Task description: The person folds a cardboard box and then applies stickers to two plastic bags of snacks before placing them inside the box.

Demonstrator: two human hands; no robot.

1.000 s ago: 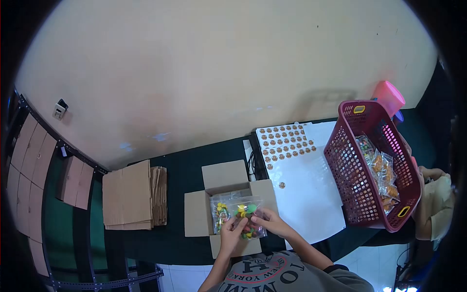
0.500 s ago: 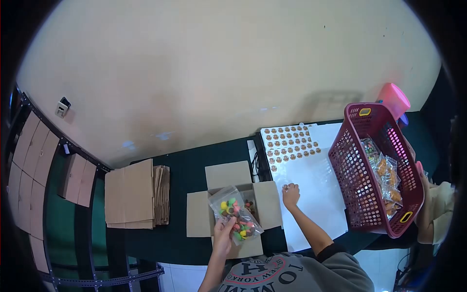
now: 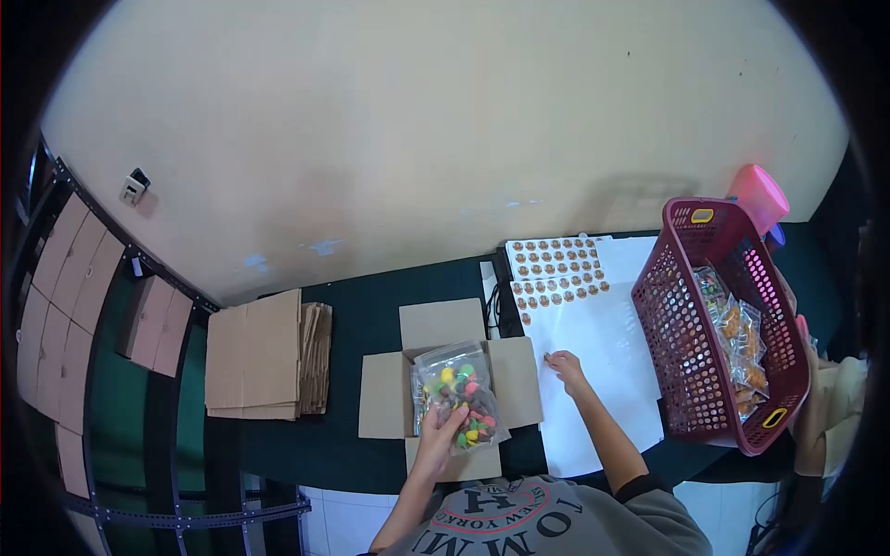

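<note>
My left hand grips a clear plastic bag of colourful pieces, with yellow, green, pink and brown ones inside. The bag is held over the opening of a cardboard box whose flaps are spread outward. Bag and hand hide most of the box's inside; another clear package shows along its left wall. Over the white sheet to the right, my right hand has its fingertips pinched together, and a small dark spot shows at them. Round stickers stand in rows on the white sheets beyond that hand.
A maroon plastic basket holding packaged snacks stands at the right, with another person's arm beside it. Behind it is a pink container. Flattened cardboard is stacked at left, near a shelf rack with boxes.
The bag has turned more upright and now sits more squarely over the box opening. My right hand has shifted slightly, its fingers now reaching out to the left. The view has shifted a little.
</note>
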